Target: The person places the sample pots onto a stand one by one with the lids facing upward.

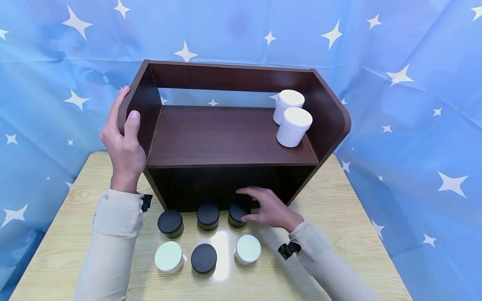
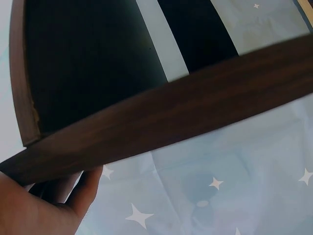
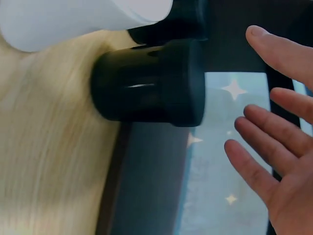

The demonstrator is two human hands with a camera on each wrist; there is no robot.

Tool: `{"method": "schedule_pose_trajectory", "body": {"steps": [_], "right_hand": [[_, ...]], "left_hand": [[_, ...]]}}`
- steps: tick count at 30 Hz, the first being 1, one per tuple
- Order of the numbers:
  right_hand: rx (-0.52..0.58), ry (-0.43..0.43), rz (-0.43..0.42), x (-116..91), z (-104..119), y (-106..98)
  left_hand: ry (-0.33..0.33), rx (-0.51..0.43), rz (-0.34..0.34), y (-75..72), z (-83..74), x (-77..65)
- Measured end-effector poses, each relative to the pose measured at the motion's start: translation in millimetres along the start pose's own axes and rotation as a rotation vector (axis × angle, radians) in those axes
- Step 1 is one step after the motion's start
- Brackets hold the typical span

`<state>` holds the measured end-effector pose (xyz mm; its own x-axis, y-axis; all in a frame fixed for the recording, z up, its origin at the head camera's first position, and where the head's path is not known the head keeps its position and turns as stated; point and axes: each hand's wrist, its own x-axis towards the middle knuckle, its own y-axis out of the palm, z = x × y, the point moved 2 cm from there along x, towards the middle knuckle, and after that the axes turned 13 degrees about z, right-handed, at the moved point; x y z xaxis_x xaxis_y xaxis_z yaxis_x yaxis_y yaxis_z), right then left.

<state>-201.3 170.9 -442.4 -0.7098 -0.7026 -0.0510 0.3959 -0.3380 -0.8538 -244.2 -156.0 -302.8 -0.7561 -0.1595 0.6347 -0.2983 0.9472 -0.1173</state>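
My left hand (image 1: 126, 144) holds the left side panel of a dark brown wooden shelf (image 1: 226, 136), thumb on the inner face and fingers outside. In the left wrist view, the same hand (image 2: 49, 205) is at the panel's edge. My right hand (image 1: 273, 209) is spread over the rightmost black jar (image 1: 238, 214), thumb overlapping its lid in the head view. The right wrist view has this hand (image 3: 283, 156) with fingers apart and nothing between them, beside a black lidded jar (image 3: 146, 85). Two white jars (image 1: 291, 131) stand on the upper board's right end.
In front of the shelf stand more black jars (image 1: 170, 221), one of them nearer the front (image 1: 204, 258). A white jar (image 1: 169, 256) is at front left and another white jar (image 1: 247, 249) at front right. Blue star-patterned cloth (image 1: 414, 104) hangs around the wooden table (image 1: 339, 209).
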Motion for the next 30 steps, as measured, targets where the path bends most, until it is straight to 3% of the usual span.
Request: {"method": "schedule_pose_trajectory", "body": {"steps": [10, 30], "right_hand": [[-0.103, 0.019, 0.072, 3.6, -1.1, 10.6], [-0.093, 0.085, 0.124, 7.8, -9.3, 21.9]], "left_hand": [[0.034, 0.000, -0.012, -4.4, -0.6, 1.1], [0.013, 0.027, 0.000, -0.5, -2.2, 1.2]]}}
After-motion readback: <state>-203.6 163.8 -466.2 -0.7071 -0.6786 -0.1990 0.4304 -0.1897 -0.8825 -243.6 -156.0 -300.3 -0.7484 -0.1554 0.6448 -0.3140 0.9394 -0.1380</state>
